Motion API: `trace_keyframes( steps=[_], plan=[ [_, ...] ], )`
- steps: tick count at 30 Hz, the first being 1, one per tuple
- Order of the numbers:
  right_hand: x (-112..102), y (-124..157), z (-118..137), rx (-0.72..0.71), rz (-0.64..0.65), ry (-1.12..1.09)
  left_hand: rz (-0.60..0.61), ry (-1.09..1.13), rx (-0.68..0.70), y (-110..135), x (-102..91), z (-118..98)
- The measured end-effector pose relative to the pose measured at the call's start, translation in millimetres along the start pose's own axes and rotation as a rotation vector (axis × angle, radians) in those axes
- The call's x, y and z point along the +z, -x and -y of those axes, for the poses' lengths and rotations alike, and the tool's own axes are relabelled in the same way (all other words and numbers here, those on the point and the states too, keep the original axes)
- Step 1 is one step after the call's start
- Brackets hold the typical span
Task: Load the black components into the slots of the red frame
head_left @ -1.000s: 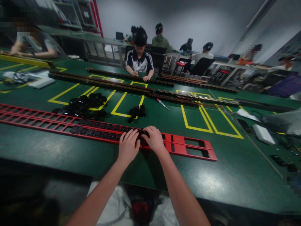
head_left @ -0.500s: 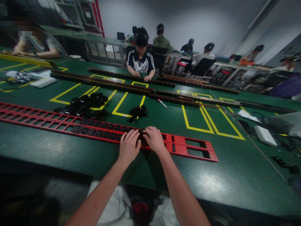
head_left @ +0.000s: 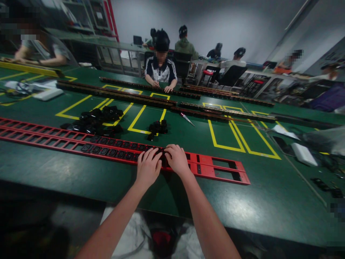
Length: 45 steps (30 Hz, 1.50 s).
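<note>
My left hand (head_left: 147, 168) and right hand (head_left: 176, 160) lie side by side, palms down, fingers pressing black socket (head_left: 163, 158) into near red strip (head_left: 215, 169) at table's front edge. Socket mostly hidden under fingers; grip unclear, cannot tell whether closed on it. Strip's left end cut off by frame. Small pile of black parts (head_left: 157, 128) just beyond; larger pile (head_left: 98, 120) further left, blurred.

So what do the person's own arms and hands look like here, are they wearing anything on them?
Both forearms are bare from the bottom edge of the picture up to the wrists: no sleeves show. The left hand and right hand wear no gloves, and no watch, ring or wristband can be seen. The fingernails look short and unpainted, though the picture is too soft to be sure.
</note>
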State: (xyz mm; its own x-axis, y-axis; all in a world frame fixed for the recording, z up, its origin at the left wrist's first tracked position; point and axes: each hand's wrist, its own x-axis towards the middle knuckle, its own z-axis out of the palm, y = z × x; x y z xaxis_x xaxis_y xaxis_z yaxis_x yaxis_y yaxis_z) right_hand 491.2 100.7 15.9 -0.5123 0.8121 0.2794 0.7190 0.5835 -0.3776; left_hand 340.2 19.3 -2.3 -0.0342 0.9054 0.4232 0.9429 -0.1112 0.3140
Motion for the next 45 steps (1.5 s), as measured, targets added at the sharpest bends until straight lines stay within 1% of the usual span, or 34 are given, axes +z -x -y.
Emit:
trace_keyframes(
  steps=[5, 13, 17, 20, 23, 27, 29, 31, 33, 35, 37, 39, 41, 43, 45],
  plan=[
    [-1.1, 0.4, 1.0, 0.051, -0.012, 0.034, 0.006, 0.007, -0.009, 0.0, -0.3, -0.5],
    [2.4, -0.2, -2.7, 0.059, -0.024, -0.001, -0.006, 0.012, -0.014, -0.6, 1.2, -0.1],
    [-2.2, -7.3, -2.2, 0.122, 0.004, -0.031, -0.019, 0.027, -0.013, -1.3, 1.6, -0.7],
    [-6.2, -27.2, 4.9, 0.141, 0.02, -0.045, -0.027, 0.035, -0.01, -1.4, 1.5, -0.7],
    [-2.7, -60.3, 17.7, 0.097, 0.008, -0.064, -0.021, 0.026, -0.003, -1.4, 0.4, -0.6],
    [14.5, -102.8, 33.4, 0.059, 0.091, -0.071, -0.011, 0.026, 0.012, -1.5, -1.7, -0.8],
    [24.8, -114.4, 37.1, 0.047, 0.133, -0.064, -0.012, 0.028, 0.017, -1.7, -2.2, -0.9],
    [33.3, -118.7, 37.7, 0.042, 0.161, -0.051, -0.015, 0.029, 0.013, -2.0, -2.2, -0.9],
    [37.9, -118.7, 36.0, 0.037, 0.167, -0.046, -0.015, 0.032, 0.01, -2.2, -2.0, -0.9],
    [36.9, -117.0, 32.4, 0.028, 0.154, -0.058, -0.013, 0.034, 0.013, -2.2, -2.0, -1.0],
    [30.1, -113.4, 26.9, 0.027, 0.124, -0.086, -0.012, 0.035, 0.015, -1.8, -1.8, -1.0],
    [18.4, -104.8, 18.7, 0.039, 0.078, -0.125, -0.02, 0.037, 0.004, -1.4, -1.1, -0.9],
    [4.7, -87.1, 7.8, 0.054, 0.023, -0.164, -0.029, 0.043, -0.01, -1.1, 0.2, -0.5],
    [-7.8, -59.8, -5.3, 0.06, -0.049, -0.215, -0.034, 0.055, -0.012, -1.1, 1.7, -0.1],
    [-16.4, -26.7, -19.1, 0.077, -0.216, -0.381, -0.033, 0.069, -0.011, -1.2, 2.5, 0.2]
  ],
)
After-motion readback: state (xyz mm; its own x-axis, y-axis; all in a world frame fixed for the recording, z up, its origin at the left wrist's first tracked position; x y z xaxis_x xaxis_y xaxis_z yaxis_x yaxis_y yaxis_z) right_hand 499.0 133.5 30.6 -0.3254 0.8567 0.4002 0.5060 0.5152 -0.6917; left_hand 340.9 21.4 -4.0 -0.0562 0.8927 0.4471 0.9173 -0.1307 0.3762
